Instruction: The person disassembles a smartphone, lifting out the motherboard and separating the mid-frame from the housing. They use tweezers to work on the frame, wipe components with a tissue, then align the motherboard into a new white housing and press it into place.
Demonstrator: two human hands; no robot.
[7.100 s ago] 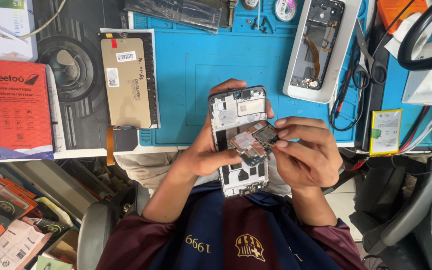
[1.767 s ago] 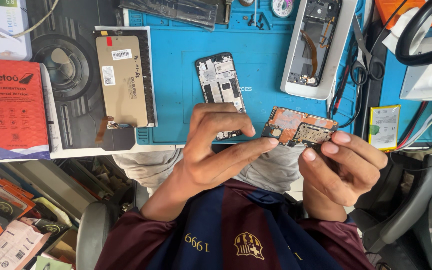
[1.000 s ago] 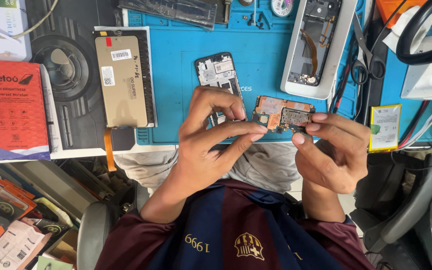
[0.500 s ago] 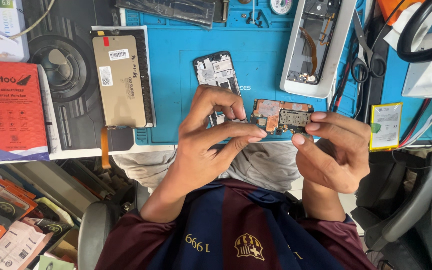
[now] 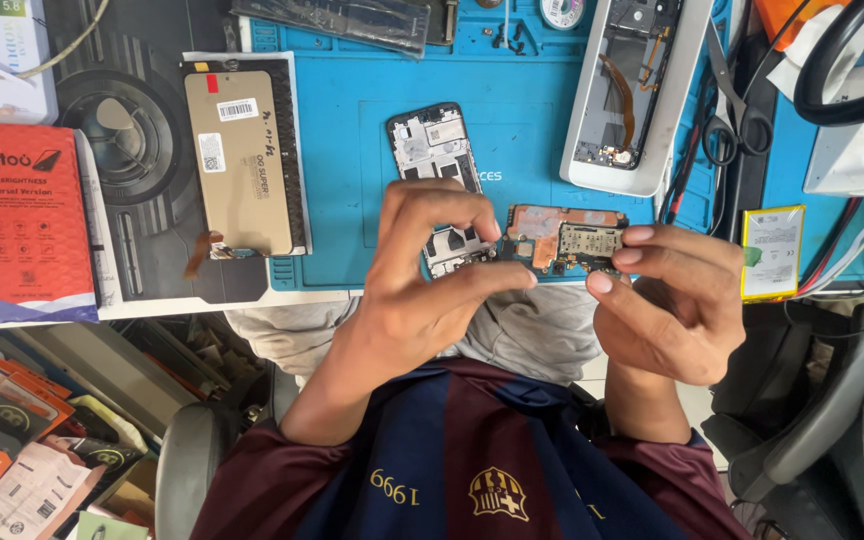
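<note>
Orange circuit board (image 5: pixel 564 238) lies crosswise, pinched between both hands (image 5: pixel 422 270) (image 5: pixel 672 290).

Orange-brown circuit board (image 5: pixel 562 235), blue mat (image 5: pixel 522 80), red box (image 5: pixel 27 220), maroon-and-navy striped shirt (image 5: pixel 472 450).

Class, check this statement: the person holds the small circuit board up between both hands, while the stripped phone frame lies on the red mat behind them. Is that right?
Not quite. The mat is blue, not red, as the head view shows. The rest holds: the left hand and the right hand pinch the circuit board between them, and the stripped phone frame lies on the mat behind.
</note>
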